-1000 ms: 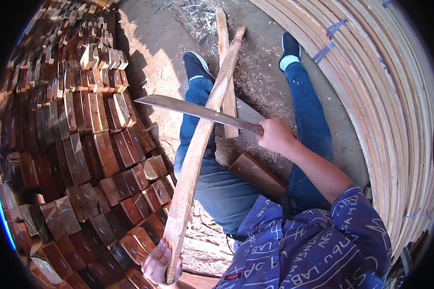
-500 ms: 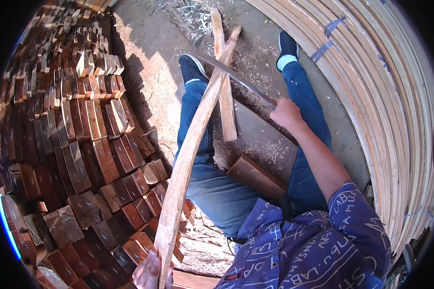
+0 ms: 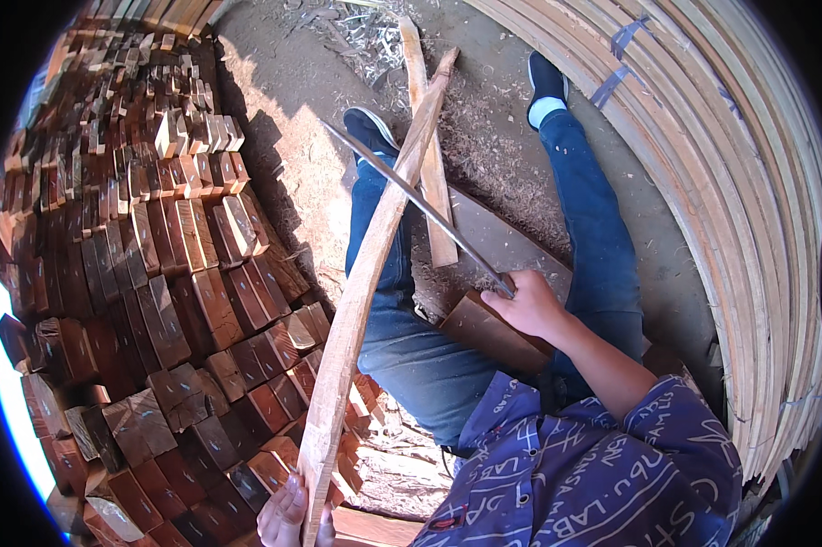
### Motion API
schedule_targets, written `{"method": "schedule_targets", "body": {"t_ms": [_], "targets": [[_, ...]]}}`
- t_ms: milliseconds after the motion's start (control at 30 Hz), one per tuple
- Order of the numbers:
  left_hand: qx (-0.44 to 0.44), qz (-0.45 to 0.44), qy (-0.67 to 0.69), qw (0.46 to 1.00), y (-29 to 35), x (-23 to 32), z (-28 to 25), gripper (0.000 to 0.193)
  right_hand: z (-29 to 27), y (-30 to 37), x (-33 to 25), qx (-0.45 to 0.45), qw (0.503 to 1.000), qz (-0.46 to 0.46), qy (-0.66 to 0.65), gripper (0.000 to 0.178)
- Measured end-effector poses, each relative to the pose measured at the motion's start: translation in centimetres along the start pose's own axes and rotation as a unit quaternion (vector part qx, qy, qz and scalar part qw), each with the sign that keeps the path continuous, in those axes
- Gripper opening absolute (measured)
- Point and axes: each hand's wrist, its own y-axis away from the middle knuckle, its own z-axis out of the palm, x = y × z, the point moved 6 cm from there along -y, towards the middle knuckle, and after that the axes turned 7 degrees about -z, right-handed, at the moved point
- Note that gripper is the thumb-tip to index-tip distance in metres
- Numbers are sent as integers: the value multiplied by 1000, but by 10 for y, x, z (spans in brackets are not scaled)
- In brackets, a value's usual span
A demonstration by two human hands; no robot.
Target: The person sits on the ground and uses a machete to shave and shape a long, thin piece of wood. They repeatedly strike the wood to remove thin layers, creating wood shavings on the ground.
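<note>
A long, pale strip of wood (image 3: 347, 342) slants from the lower left up to the top middle, bowed in this view. Its near end is gripped by my left hand (image 3: 285, 512), fingers on one side and thumb on the other. In my right hand (image 3: 531, 308) is the handle of a long-bladed machete (image 3: 447, 228). The blade lies across the strip's upper part and points to the upper left; whether it touches the wood I cannot tell. Under the strip's far part, a second, shorter wooden strip (image 3: 440, 223) lies crosswise on a flat board (image 3: 498, 228).
A tall stack of reddish-brown wood pieces (image 3: 165, 319) fills the left side. Along the right run long, pale battens (image 3: 703, 182), bundled with blue ties. A brown wooden block (image 3: 484, 330) sits between my legs. Shavings (image 3: 384, 50) are scattered over the ground at the top.
My right hand has come down and nearer to me with the machete. The blade now crosses the strip lower down and appears turned more edge-on. My left hand keeps its hold.
</note>
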Motion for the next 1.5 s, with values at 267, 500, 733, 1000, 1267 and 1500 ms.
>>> {"method": "schedule_targets", "body": {"t_ms": [267,500,733,1000,1267,1500], "targets": [[87,-140,36,986,19,15,12,39,55,32,-109,-118,957,-232,126,24],[47,-276,122,952,70,-7,40,26,10,-35,-4,-96,978,18,182,22],[99,-241,114,959,56,3,35,32,13,2,-73,-110,977,-64,173,18],[85,-381,135,911,11,28,15,19,14,-21,-56,-109,958,-154,218,17],[110,-268,130,948,26,21,18,16,-13,-46,-38,-88,963,-39,251,20],[-55,-304,107,945,-7,40,6,21,20,17,-101,-180,953,-168,178,16]]}}
